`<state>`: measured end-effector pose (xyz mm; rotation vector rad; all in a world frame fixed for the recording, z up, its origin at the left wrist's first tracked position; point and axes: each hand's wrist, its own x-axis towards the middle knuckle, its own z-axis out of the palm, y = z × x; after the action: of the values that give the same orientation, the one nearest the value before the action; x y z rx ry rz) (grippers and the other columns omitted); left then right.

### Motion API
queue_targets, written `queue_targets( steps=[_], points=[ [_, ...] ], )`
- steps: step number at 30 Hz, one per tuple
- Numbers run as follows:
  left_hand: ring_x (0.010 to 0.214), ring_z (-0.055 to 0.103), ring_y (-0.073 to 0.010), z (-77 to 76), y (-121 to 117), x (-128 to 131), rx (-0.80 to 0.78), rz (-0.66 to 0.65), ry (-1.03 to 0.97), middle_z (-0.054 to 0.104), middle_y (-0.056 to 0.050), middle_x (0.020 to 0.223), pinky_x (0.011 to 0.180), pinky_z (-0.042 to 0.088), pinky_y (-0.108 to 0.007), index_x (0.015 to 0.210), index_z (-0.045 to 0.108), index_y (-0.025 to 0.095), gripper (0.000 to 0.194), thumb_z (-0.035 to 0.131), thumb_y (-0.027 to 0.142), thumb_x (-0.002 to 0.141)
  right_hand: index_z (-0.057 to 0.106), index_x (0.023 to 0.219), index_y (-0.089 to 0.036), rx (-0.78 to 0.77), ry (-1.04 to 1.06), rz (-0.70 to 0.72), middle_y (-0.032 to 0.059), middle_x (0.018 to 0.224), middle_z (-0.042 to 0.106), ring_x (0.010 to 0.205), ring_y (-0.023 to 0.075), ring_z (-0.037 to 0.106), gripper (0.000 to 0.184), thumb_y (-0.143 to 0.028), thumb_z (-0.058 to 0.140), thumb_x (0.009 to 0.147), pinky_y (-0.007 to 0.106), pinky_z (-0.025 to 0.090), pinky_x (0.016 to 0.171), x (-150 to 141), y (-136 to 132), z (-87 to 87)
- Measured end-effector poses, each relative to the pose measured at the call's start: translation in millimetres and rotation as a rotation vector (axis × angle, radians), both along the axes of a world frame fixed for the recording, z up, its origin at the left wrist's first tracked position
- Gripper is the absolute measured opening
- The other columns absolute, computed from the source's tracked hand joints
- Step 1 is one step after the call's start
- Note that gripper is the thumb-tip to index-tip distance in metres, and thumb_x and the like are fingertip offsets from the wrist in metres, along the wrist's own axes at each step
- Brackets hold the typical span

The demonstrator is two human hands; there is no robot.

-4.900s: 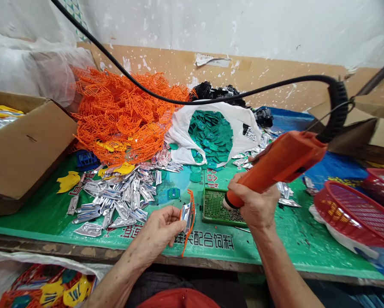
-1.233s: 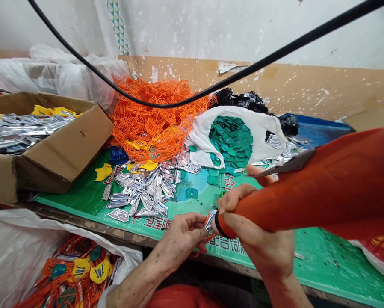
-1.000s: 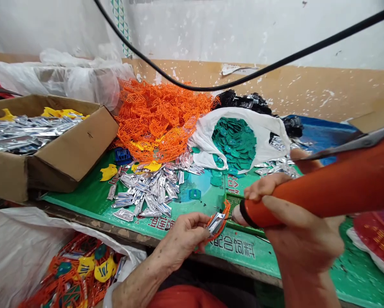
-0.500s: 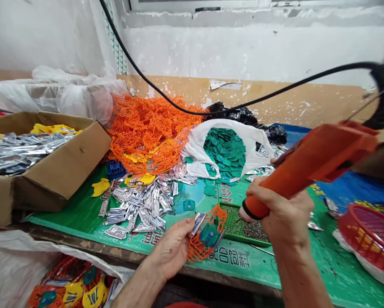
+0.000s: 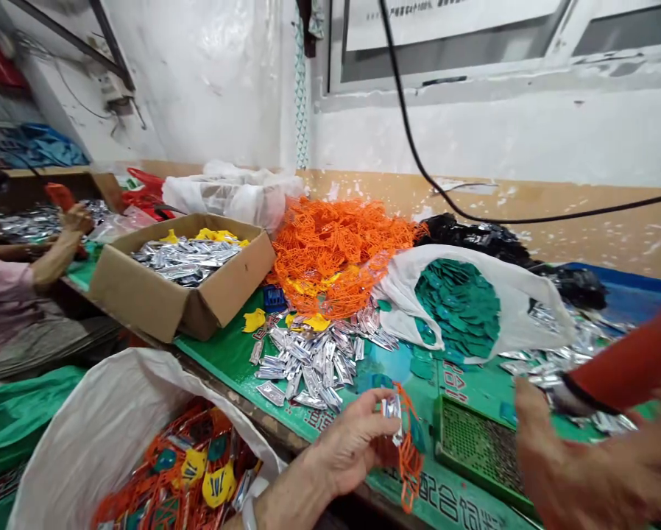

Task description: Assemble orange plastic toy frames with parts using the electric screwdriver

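Note:
My left hand (image 5: 352,445) is closed on an orange lattice plastic part (image 5: 411,460), which has a silver plate (image 5: 391,414) and a green piece attached. It is held over the table's front edge, left of a green perforated tray (image 5: 468,438) of small screws. My right hand (image 5: 601,464) is smeared by motion at the lower right. Close above it is an orange electric screwdriver (image 5: 634,361), cut off by the frame edge. Whether those fingers still grip the screwdriver cannot be made out.
Silver plates (image 5: 313,361) lie in a heap near an orange lattice pile (image 5: 341,243). A white bag (image 5: 529,302) holds green pieces. A cardboard box (image 5: 143,302) and a white sack (image 5: 82,434) of assembled parts stand left. A co-worker's hand (image 5: 76,218) is farther left.
The view has swung left, bringing the co-worker and whole sack in. Earlier the screwdriver's tip was on the held part, then over the tray; now it is farther right.

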<state>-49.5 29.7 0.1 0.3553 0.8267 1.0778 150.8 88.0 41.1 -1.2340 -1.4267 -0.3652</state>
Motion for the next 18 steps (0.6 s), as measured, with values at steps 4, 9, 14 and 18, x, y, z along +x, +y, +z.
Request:
queue_targets(
  steps=[4,9,14,18],
  points=[
    [0.057,0.061,-0.0114,8.3,-8,-14,0.000,0.052,-0.138,0.071,-0.002,0.077,0.060,0.046,-0.024,0.098,0.066,0.015,0.042,0.078,0.010,0.058,0.061,0.117,-0.021,-0.114,-0.180,0.382,0.0140,0.114,0.064,0.110,0.0338,0.060,0.034,-0.037,0.060,0.086,0.057,0.046,0.093,-34,16,-15.9],
    [0.064,0.068,-0.0181,14.2,-12,-42,-0.022,0.153,-0.274,0.073,-0.004,0.071,0.069,0.050,-0.030,0.083,0.068,0.013,0.017,0.071,0.027,0.074,0.065,0.092,-0.018,-0.481,-0.399,0.692,0.0041,0.086,0.069,0.081,0.0173,0.066,0.018,-0.026,0.050,0.094,0.032,0.054,0.074,-111,64,-31.2],
    [0.077,0.072,-0.0290,17.9,-14,-68,-0.054,0.293,-0.389,0.075,-0.009,0.075,0.082,0.051,-0.046,0.088,0.070,0.011,0.034,0.060,0.043,0.084,0.063,0.107,-0.015,-0.671,-0.686,0.742,0.0062,0.107,0.066,0.093,0.0176,0.065,0.023,-0.032,0.058,0.093,0.038,0.055,0.083,-198,83,-38.8],
    [0.080,0.072,-0.0319,20.3,-16,-78,-0.114,0.394,-0.364,0.076,-0.011,0.074,0.081,0.052,-0.050,0.086,0.070,0.011,0.040,0.056,0.049,0.087,0.060,0.116,-0.016,-0.756,-0.816,0.664,0.0084,0.117,0.063,0.101,0.0203,0.063,0.030,-0.036,0.057,0.093,0.042,0.054,0.086,-235,84,-45.7]
  ],
)
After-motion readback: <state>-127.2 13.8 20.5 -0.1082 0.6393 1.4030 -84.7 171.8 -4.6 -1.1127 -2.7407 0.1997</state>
